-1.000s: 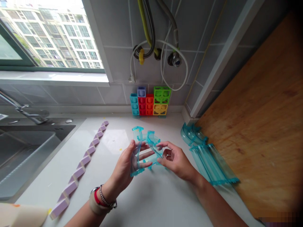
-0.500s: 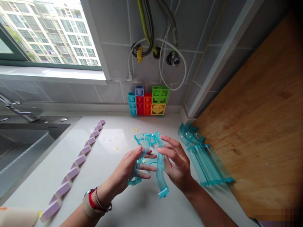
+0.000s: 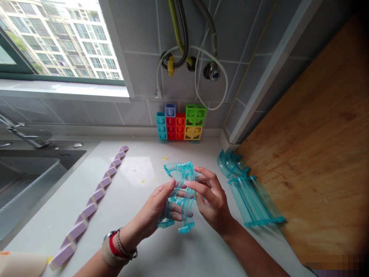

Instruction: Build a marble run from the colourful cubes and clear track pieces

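Note:
In the head view, my left hand (image 3: 155,206) grips a translucent teal curved track piece (image 3: 179,184) between the thumb and the fingers behind it. My right hand (image 3: 215,202) pinches a second wavy teal track piece (image 3: 186,209) beside it. The upper ends of the two pieces meet or overlap; I cannot tell whether they are joined. Another curved teal part (image 3: 170,167) shows at the upper left of the pieces. Straight teal track pieces (image 3: 256,202) lie on the counter to the right, with curved teal pieces (image 3: 230,163) behind them.
A slanting row of lilac blocks (image 3: 89,209) stands on the white counter (image 3: 138,246) at left. Colourful linked cubes (image 3: 180,127) stand against the tiled wall. The sink (image 3: 31,184) is far left; a wooden board (image 3: 317,161) leans at right. Hoses and a white cable (image 3: 226,82) hang above.
My right hand has moved left, bringing its track piece close alongside the one in my left hand. Their upper ends now touch or overlap. The left hand has barely shifted.

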Available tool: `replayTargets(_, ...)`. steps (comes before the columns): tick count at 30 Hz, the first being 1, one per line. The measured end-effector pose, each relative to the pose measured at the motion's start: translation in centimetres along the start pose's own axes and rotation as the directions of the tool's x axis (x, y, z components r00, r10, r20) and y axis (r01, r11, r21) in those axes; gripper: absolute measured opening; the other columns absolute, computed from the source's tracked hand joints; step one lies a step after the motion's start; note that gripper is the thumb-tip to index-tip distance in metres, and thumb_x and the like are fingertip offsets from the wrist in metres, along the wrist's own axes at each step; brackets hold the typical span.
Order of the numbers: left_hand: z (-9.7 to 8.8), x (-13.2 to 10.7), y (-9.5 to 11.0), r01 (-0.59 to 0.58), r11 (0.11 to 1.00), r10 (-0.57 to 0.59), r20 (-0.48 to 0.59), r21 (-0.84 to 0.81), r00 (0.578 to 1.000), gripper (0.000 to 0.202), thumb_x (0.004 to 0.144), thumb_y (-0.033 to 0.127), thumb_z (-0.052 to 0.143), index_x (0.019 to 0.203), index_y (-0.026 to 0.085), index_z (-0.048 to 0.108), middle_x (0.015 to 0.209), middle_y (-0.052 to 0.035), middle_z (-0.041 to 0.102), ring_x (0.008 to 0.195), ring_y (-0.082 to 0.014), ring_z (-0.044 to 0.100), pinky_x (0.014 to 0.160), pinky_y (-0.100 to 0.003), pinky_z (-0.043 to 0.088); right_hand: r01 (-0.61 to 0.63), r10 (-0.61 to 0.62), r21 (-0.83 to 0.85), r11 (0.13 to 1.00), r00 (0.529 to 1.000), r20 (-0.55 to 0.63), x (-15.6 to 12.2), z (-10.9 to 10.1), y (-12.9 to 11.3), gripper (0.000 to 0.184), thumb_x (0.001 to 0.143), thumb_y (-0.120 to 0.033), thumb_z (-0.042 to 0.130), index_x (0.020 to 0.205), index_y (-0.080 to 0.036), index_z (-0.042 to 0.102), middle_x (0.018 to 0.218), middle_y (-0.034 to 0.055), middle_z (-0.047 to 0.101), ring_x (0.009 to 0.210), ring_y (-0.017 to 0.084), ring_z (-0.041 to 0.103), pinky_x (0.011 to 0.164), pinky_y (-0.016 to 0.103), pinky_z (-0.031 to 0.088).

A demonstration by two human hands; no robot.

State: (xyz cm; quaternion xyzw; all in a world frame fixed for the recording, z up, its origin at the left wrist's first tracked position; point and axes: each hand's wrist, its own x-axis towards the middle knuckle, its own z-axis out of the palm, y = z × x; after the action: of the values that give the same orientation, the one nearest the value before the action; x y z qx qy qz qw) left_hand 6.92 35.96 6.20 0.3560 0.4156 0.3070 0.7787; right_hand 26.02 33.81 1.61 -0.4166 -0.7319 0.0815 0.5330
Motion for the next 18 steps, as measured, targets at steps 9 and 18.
replayTargets(9, -0.36, 0.23, -0.46, -0.009, 0.999, 0.01, 0.017, -0.033, 1.0, 0.05, 0.094, 0.063, 0.06, 0.12, 0.02, 0.064, 0.116, -0.0162, 0.075, 0.079, -0.0273, 0.08, 0.06, -0.03, 0.062, -0.035, 0.03, 0.066, 0.997, 0.996, 0.078, 0.22, 0.07, -0.17, 0.064, 0.089, 0.004, 0.049, 0.136, -0.037, 0.063, 0.139, 0.0079, 0.056, 0.122, 0.024, 0.064, 0.099, 0.042, 0.06)
replayTargets(18, -0.52, 0.5, -0.76, -0.084, 0.996, 0.084, -0.016, -0.001, 0.996, 0.055, 0.092, 0.064, 0.063, 0.122, 0.019, 0.064, 0.113, -0.0161, 0.075, 0.08, -0.0269, 0.08, 0.061, -0.029, 0.06, -0.066, 0.062, 0.05, 0.997, 0.996, 0.071, 0.48, 0.12, -0.66, 0.057, 0.092, -0.002, 0.051, 0.136, -0.035, 0.063, 0.137, 0.0084, 0.059, 0.126, 0.025, 0.063, 0.104, 0.043, 0.058)
